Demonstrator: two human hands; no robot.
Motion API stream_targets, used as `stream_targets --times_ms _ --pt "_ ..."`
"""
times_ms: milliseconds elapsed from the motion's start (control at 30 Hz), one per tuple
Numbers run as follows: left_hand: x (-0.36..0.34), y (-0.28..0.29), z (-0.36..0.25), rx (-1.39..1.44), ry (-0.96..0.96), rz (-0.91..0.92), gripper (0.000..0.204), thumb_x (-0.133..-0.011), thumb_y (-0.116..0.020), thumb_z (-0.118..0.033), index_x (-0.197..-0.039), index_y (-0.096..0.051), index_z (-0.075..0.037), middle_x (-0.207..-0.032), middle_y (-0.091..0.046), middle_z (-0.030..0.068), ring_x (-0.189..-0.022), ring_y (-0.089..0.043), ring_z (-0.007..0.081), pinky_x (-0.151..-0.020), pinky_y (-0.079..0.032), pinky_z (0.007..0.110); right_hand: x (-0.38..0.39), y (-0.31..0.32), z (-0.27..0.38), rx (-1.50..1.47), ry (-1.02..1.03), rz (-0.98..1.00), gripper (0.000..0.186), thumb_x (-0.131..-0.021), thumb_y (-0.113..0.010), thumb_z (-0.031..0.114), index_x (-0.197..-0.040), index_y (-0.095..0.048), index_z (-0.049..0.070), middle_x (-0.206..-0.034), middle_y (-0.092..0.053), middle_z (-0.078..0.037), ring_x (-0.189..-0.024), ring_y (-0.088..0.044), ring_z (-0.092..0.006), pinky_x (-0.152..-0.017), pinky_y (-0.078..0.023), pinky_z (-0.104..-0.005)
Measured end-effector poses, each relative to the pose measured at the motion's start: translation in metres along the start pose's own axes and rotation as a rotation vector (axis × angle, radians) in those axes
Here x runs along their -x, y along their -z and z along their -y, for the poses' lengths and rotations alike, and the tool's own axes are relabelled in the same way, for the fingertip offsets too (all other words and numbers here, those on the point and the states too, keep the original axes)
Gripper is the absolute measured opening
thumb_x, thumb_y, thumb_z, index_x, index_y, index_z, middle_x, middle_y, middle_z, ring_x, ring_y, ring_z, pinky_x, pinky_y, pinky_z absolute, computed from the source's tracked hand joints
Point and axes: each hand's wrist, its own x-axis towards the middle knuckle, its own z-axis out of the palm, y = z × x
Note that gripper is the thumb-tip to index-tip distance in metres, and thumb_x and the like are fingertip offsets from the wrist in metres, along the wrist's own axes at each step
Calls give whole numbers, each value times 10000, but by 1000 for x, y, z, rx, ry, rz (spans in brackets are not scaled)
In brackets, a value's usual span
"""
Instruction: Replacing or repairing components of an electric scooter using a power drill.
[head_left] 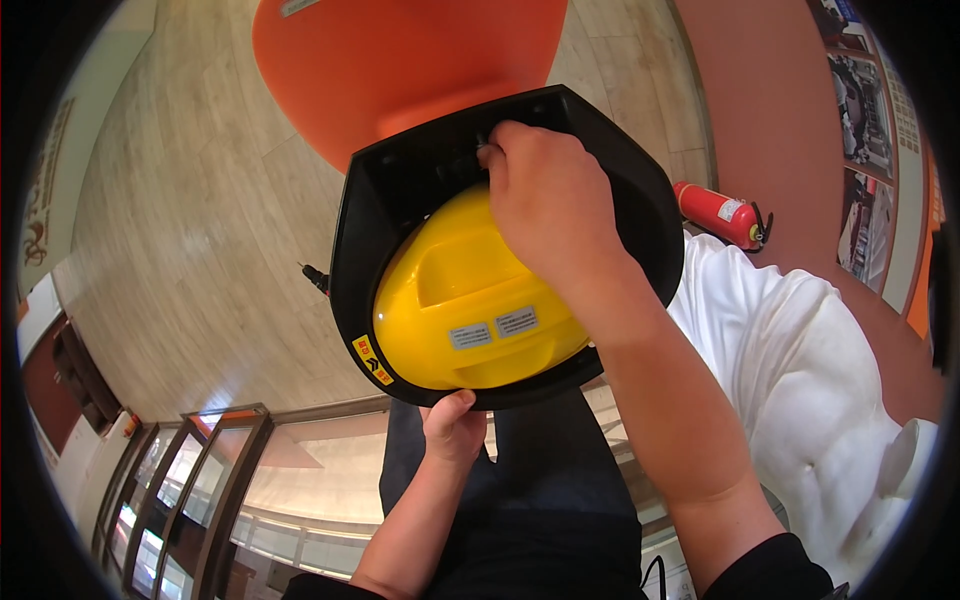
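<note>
The left hand (453,428) grips the near rim of a black housing (400,180) at six o'clock, thumb on top, its fingers hidden beneath. The right hand (548,205) reaches in at twelve o'clock, fingertips pinched on something small and dark I cannot make out. A yellow shell (450,310) fills the housing. Wooden floor (190,230) lies open toward nine o'clock; a red extinguisher (718,214) sits at three o'clock.
</note>
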Motion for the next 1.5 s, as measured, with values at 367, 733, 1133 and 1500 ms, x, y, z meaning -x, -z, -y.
stream_targets --times_ms 367,733,1133,1500 --pt "3 -9 -2 19 23 -24 652 -668 -588 -64 -1316 -525 -32 -1263 -607 96 -1216 -559 280 -1089 -411 408 0 1 5 8 -61 -2 161 -920 -582 148 -917 -703 41 -890 -709 -181 -854 -688 -382 -771 -550 -459" --pt "5 -5 -1 23 27 -39 642 -672 -567 -59 -1311 -527 -23 -1262 -610 102 -1214 -562 278 -1089 -409 405 -3 5 2 -50 -17 5 140 -872 -609 129 -882 -706 29 -827 -707 -192 -815 -702 -378 -749 -563 -456" --pt "6 1 1 0 0 -38 635 -695 -585 -129 -1315 -540 5 -1313 -609 131 -1257 -552 306 -1122 -390 432 -4 7 7 -44 -112 76 206 -903 -586 176 -861 -704 12 -832 -707 -207 -825 -706 -381 -761 -566 -457" --pt "8 1 2 3 12 -52 621 -701 -591 -120 -1308 -542 0 -1296 -616 128 -1241 -564 300 -1101 -413 429 -5 5 11 -151 -167 52 306 -939 -570 259 -840 -695 -2 -815 -703 -209 -797 -698 -392 -751 -563 -465"
